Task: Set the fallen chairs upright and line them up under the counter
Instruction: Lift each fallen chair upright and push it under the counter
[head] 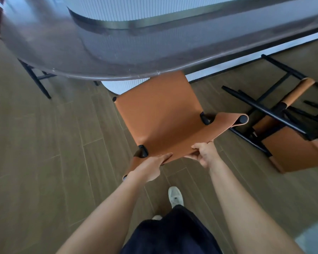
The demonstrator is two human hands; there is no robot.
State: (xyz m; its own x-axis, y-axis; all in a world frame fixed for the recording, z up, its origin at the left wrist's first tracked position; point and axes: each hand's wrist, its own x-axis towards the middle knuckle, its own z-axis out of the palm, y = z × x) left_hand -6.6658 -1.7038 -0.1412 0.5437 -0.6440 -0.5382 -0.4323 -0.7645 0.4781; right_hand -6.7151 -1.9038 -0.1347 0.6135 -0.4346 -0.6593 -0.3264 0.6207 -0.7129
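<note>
tan leather chair with black frame (pixel 160 114) stands upright, seat front beneath grey curved counter (pixel 117 57); right hand (pixel 205 153) grips its backrest edge; left hand (pixel 151 167) rests there, fingers straight; second such chair (pixel 292 149) lies toppled alongside.

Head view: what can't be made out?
Legs of the upright chair: hidden under its seat.
Its seat front: covered by the counter, itself blurred.
Part of the fallen chair: cut by the right edge.
Thumb of the left hand: under the chair's top edge; grip unclear.
</note>
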